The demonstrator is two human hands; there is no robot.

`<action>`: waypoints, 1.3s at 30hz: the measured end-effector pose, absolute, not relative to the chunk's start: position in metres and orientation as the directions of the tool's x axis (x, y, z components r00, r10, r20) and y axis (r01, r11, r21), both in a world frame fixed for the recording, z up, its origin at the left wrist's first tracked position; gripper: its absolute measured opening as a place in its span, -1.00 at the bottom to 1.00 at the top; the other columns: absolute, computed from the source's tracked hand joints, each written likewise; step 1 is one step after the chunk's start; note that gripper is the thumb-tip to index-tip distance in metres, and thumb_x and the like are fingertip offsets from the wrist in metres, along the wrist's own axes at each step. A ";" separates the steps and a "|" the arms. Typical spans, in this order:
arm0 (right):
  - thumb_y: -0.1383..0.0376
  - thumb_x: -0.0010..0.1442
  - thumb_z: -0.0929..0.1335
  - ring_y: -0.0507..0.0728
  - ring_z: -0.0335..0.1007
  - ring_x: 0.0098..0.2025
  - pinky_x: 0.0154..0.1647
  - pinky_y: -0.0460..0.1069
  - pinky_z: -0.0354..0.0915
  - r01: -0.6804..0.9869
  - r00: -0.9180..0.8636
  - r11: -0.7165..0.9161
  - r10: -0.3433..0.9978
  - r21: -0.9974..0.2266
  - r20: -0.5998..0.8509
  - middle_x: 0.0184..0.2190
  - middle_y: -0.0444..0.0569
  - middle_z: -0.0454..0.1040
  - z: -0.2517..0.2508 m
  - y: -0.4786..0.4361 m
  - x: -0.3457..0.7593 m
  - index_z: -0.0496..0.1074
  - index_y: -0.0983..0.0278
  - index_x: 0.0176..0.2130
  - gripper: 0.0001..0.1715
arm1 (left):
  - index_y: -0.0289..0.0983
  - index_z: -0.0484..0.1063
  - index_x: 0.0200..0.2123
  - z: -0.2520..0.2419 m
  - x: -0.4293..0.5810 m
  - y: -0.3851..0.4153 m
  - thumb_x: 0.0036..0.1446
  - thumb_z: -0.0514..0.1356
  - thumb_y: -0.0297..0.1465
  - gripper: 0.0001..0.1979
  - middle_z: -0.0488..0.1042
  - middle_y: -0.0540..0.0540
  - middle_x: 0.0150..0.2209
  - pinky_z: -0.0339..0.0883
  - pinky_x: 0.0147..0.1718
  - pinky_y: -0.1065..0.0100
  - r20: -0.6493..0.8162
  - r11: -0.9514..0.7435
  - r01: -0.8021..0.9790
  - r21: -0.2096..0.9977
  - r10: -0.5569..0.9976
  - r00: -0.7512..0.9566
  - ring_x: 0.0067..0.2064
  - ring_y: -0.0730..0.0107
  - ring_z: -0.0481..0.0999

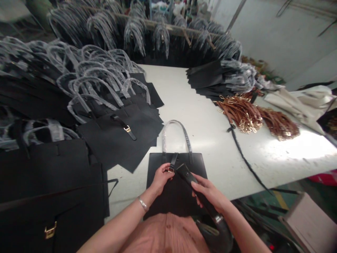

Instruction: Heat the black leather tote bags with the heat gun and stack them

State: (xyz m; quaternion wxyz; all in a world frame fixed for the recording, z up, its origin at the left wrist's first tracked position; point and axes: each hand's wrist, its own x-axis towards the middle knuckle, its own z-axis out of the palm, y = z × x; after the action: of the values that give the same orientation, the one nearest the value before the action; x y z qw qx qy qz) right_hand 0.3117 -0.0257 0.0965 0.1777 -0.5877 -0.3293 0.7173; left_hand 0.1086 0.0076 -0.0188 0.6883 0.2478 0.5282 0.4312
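Note:
A black tote bag (168, 196) lies on the table in front of me, its plastic-wrapped handle (176, 123) arching away from me. A short black strap (173, 160) with a small gold buckle (170, 170) sits near the bag's upper edge. My left hand (162, 179) pinches this strap at the buckle. My right hand (206, 189) is wrapped round a long black piece (187, 174) with a flat, squared end, held over the bag near the buckle. Below that hand it runs into a thick, curved black part with a shiny band; its exact kind is unclear.
Stacked black bags (118, 133) with wrapped handles cover the left side. More black bags (210, 75) lie at the back right, beside bundles of brown straps (242, 114) with gold clasps. A black cord (244, 158) crosses the white table (173, 84). Wrapped handles hang on a rack (160, 26) behind.

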 end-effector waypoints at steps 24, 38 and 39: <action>0.02 0.16 0.41 -0.03 0.31 -0.63 -0.65 -0.12 0.25 0.159 -0.273 -0.677 0.670 -0.719 -0.691 -0.48 -0.17 0.45 0.084 -0.001 0.284 0.20 0.23 0.32 -0.15 | -0.32 0.56 -0.21 -0.022 0.110 0.013 -0.06 0.26 -0.49 -0.73 0.53 -0.04 -0.44 0.25 -0.48 0.42 -0.378 0.384 -0.045 0.922 0.920 0.107 -0.48 0.44 0.40; -0.02 0.10 0.44 -0.01 0.31 -0.63 -0.66 -0.12 0.27 -0.042 0.329 -0.621 0.731 -0.782 -0.598 -0.53 -0.19 0.41 0.096 -0.061 0.394 0.24 0.29 0.24 -0.15 | -0.36 0.24 0.15 0.002 0.039 0.070 0.00 0.38 -0.15 -0.26 0.40 -0.37 0.06 0.38 -0.08 0.10 -0.278 0.217 0.922 0.320 0.952 -0.127 0.02 -0.11 0.48; -0.02 0.10 0.44 -0.01 0.31 -0.62 -0.66 -0.12 0.27 -0.039 0.353 -0.642 0.708 -0.766 -0.611 -0.53 -0.19 0.42 0.093 -0.074 0.398 0.24 0.29 0.24 -0.15 | -0.34 0.26 0.13 0.001 0.039 0.069 0.00 0.37 -0.12 -0.29 0.46 -0.31 -0.01 0.38 -0.12 0.13 -0.319 0.254 0.913 0.320 0.936 -0.149 -0.02 -0.07 0.51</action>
State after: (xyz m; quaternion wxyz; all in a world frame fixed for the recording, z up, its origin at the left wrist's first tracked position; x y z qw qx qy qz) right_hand 0.3981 -0.0744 0.0935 0.3581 -0.7405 -0.2258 0.5220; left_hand 0.0387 0.0692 0.0010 0.2309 0.6103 0.7574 0.0252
